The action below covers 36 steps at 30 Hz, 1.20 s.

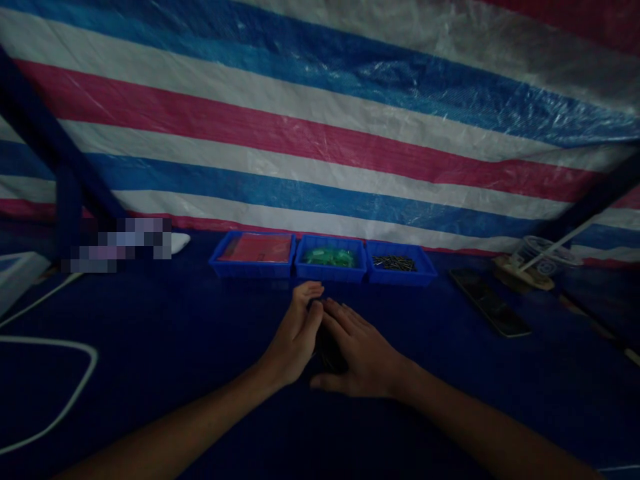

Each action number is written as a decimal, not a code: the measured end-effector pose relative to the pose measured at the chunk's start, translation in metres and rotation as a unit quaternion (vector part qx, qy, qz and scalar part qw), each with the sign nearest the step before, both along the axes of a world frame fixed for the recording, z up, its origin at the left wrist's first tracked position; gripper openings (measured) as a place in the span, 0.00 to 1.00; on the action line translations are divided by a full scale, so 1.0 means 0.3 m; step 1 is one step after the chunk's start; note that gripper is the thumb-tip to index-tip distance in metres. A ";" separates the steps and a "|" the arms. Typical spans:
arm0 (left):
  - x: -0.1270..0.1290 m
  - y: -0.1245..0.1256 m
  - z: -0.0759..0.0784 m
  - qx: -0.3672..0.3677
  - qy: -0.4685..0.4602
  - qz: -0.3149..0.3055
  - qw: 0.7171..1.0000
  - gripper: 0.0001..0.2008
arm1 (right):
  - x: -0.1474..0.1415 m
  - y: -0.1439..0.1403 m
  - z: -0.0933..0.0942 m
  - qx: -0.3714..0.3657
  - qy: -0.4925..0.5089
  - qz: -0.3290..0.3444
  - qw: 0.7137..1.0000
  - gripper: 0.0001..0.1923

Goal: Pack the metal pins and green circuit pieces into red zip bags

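In the middle of the head view my two hands come together low over the dark blue tabletop (200, 360). My left hand (295, 333) curls, its thumb and fingertips meeting the fingertips of my right hand. My right hand (363, 353) arches over from the other side, fingers close together and thumb set apart below. Between the palms shows a dark, blackish thing (331, 350), mostly covered and too dim to name. Just beyond the hands stand three blue bins: one with flat red packets (257, 247), one with green pieces (330, 257), one with thin dark metal pins or screws (394, 263).
A phone (490, 303) lies at the right, near a clear plastic cup (537, 252) on its side. A white cable (93, 353) loops across the left. Behind the bins hangs a striped plastic sheet (320, 133) between dark blue posts (70, 207).
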<state>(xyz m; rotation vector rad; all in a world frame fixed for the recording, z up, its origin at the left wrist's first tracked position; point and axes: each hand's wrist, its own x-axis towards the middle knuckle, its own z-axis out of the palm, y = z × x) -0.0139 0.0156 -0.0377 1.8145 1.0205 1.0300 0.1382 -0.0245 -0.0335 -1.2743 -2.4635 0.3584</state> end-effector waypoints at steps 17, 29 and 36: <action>-0.003 0.023 -0.027 -0.077 -0.110 0.020 0.991 0.21 | -0.001 0.035 0.025 -0.036 0.153 -0.013 0.987 0.08; 0.050 0.020 -0.026 -0.082 -0.212 0.025 0.974 0.20 | -0.029 0.029 0.007 0.015 0.043 0.011 0.999 0.09; -0.011 0.041 0.014 -0.010 -0.032 -0.021 0.999 0.20 | 0.005 0.042 0.006 0.009 0.211 -0.017 0.977 0.04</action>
